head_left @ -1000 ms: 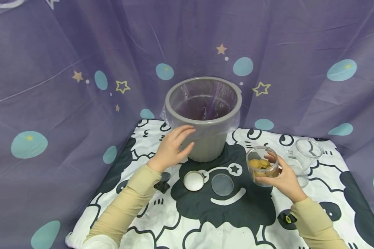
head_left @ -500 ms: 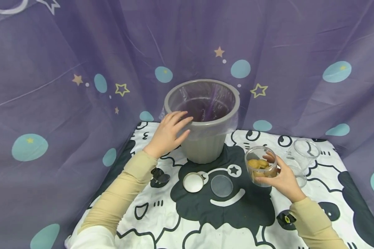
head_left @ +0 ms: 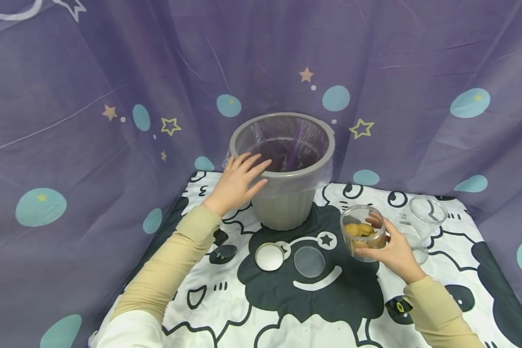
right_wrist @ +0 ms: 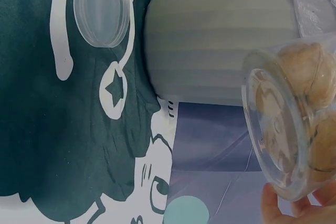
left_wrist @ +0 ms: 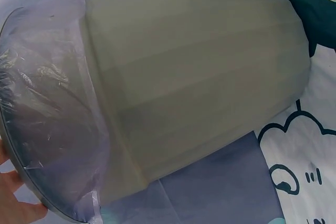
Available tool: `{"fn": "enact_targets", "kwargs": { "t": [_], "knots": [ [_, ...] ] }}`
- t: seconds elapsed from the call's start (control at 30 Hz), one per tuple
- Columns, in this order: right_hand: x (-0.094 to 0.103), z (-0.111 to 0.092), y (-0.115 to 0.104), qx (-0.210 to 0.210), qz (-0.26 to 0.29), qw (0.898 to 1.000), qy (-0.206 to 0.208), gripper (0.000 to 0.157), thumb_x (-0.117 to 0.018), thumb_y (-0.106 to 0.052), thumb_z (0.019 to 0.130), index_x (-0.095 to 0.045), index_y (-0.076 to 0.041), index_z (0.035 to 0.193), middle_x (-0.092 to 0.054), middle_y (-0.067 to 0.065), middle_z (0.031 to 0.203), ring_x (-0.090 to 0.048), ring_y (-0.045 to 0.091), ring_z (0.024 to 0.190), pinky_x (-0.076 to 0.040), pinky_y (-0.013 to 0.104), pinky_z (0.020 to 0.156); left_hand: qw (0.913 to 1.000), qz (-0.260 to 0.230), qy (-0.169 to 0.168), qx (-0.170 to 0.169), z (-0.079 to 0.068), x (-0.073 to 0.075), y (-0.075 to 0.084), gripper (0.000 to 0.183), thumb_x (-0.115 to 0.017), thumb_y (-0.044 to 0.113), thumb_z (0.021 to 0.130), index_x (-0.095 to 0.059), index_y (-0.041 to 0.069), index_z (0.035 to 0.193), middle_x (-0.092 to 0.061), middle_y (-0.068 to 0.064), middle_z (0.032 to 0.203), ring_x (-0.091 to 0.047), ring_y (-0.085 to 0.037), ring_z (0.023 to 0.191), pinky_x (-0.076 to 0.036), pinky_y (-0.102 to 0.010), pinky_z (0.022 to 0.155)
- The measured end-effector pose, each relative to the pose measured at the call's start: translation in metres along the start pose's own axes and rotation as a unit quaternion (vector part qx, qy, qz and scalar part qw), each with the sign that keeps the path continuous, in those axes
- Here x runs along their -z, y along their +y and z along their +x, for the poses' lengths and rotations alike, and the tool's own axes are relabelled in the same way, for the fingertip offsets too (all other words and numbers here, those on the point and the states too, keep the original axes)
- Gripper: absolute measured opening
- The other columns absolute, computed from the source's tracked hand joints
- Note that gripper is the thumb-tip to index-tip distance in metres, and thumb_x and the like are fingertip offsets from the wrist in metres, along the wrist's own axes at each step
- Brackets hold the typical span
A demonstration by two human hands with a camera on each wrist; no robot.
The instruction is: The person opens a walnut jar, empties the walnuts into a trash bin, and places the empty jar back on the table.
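My left hand [head_left: 236, 186] reaches to the near left rim of a grey waste bin [head_left: 284, 208] lined with a thin clear bag. Its fingers are spread and fairly straight. In the left wrist view, the fingertips lie at the rim [left_wrist: 23, 174]. On the right, my right hand [head_left: 396, 253] grips a clear lidless jar [right_wrist: 278, 124] from the side, thumb in front and fingers behind. Several round brown pieces [head_left: 360, 230] sit in the jar; their exact kind is unclear. The jar is tilted slightly in the head view.
Left of the jar, a white disc-shaped lid with a gold rim [head_left: 269, 256] and a clear lid [head_left: 309, 262] lie on the patterned cloth [head_left: 313, 333]. Clear jars [head_left: 427, 215] stand behind my right hand. A purple curtain [head_left: 135, 169] hangs around the back and sides.
My left hand has moved up and slightly left, from in front of the bin to its rim, with fingers spreading. The right hand and jar have barely moved.
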State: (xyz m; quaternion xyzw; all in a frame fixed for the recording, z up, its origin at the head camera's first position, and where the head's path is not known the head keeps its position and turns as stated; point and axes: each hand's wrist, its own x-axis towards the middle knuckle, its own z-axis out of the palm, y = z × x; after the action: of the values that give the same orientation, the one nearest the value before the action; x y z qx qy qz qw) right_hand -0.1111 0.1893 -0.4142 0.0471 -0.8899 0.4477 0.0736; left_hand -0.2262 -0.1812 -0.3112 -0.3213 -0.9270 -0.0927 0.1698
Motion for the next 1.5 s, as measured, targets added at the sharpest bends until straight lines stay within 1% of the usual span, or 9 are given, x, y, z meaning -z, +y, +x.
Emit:
{"fn": "enact_targets", "kwargs": {
  "t": [0.2,0.47,0.57,0.67,0.8,0.87,0.93,1.23,1.5],
  "knots": [
    [0.004,0.003,-0.005,0.007,0.000,1.000,0.003,0.089,-0.085,-0.021,0.065,-0.038,-0.010,0.140,-0.054,0.021,0.129,-0.041,-0.007,0.107,-0.038,0.034,0.087,0.9998,0.003,-0.017,0.006,0.003,-0.001,0.000,0.050,-0.043,0.044,0.096,-0.038,0.025,0.143,-0.037,-0.009,0.148,-0.028,-0.036,0.138,-0.015,-0.063,0.111],
    [0.014,0.016,-0.015,0.031,-0.006,0.999,0.000,0.091,-0.086,-0.021,0.063,-0.038,-0.012,0.140,-0.054,0.019,0.129,-0.038,-0.015,0.105,-0.038,0.045,0.089,0.9996,0.016,-0.017,0.014,0.005,-0.003,0.000,0.048,-0.042,0.045,0.096,-0.040,0.027,0.141,-0.040,-0.007,0.146,-0.032,-0.033,0.137,-0.014,-0.063,0.111],
    [0.021,0.024,-0.022,0.042,-0.009,0.999,-0.002,0.094,-0.086,-0.021,0.063,-0.035,-0.014,0.142,-0.053,0.018,0.130,-0.037,-0.017,0.106,-0.037,0.041,0.090,0.9997,0.015,-0.015,0.014,0.006,-0.004,0.001,0.048,-0.041,0.045,0.096,-0.040,0.029,0.141,-0.041,-0.006,0.146,-0.032,-0.032,0.137,-0.014,-0.063,0.111],
    [0.028,0.034,-0.031,0.053,-0.010,0.998,-0.008,0.095,-0.086,-0.019,0.064,-0.034,-0.012,0.143,-0.051,0.020,0.132,-0.044,0.003,0.117,-0.037,0.044,0.092,0.9999,0.006,-0.008,0.013,0.006,-0.005,0.001,0.047,-0.043,0.044,0.096,-0.041,0.028,0.141,-0.042,-0.007,0.145,-0.032,-0.032,0.137,-0.013,-0.064,0.111],
    [0.037,0.050,-0.045,0.066,-0.019,0.998,-0.010,0.095,-0.086,-0.020,0.064,-0.034,-0.010,0.143,-0.050,0.019,0.133,-0.045,0.033,0.116,-0.039,0.029,0.093,0.9998,-0.010,-0.001,0.017,0.006,-0.006,0.001,0.047,-0.045,0.042,0.096,-0.042,0.027,0.140,-0.043,-0.008,0.144,-0.032,-0.032,0.138,-0.011,-0.064,0.111],
    [0.041,0.056,-0.052,0.072,-0.036,0.997,-0.004,0.095,-0.086,-0.023,0.064,-0.035,-0.012,0.143,-0.051,0.017,0.132,-0.046,0.031,0.113,-0.036,0.016,0.084,0.9997,-0.015,-0.001,0.019,0.006,-0.006,0.001,0.047,-0.045,0.042,0.096,-0.042,0.027,0.140,-0.043,-0.007,0.144,-0.031,-0.032,0.138,-0.011,-0.064,0.111],
    [0.045,0.062,-0.060,0.074,-0.048,0.996,0.003,0.094,-0.087,-0.024,0.062,-0.036,-0.014,0.142,-0.052,0.013,0.131,-0.047,0.028,0.112,-0.034,0.012,0.079,0.9997,-0.015,-0.001,0.021,0.005,-0.007,0.001,0.047,-0.045,0.042,0.096,-0.041,0.027,0.141,-0.042,-0.007,0.145,-0.030,-0.031,0.138,-0.010,-0.063,0.111],
    [0.059,0.092,-0.087,0.083,-0.094,0.992,0.022,0.092,-0.089,-0.026,0.057,-0.043,-0.013,0.136,-0.055,0.013,0.123,-0.042,0.030,0.107,-0.036,0.046,0.086,0.9996,-0.019,0.005,0.022,0.007,-0.008,0.001,0.047,-0.046,0.042,0.095,-0.042,0.027,0.141,-0.040,-0.008,0.146,-0.032,-0.031,0.137,-0.010,-0.063,0.112],
    [0.060,0.119,-0.102,0.106,-0.125,0.986,0.034,0.094,-0.089,-0.027,0.055,-0.044,-0.009,0.136,-0.057,0.017,0.117,-0.041,0.034,0.103,-0.037,0.049,0.084,0.9994,-0.020,0.012,0.025,0.004,-0.010,0.002,0.048,-0.048,0.041,0.095,-0.043,0.026,0.140,-0.038,-0.006,0.148,-0.034,-0.030,0.136,-0.010,-0.063,0.112]
  ]
}}
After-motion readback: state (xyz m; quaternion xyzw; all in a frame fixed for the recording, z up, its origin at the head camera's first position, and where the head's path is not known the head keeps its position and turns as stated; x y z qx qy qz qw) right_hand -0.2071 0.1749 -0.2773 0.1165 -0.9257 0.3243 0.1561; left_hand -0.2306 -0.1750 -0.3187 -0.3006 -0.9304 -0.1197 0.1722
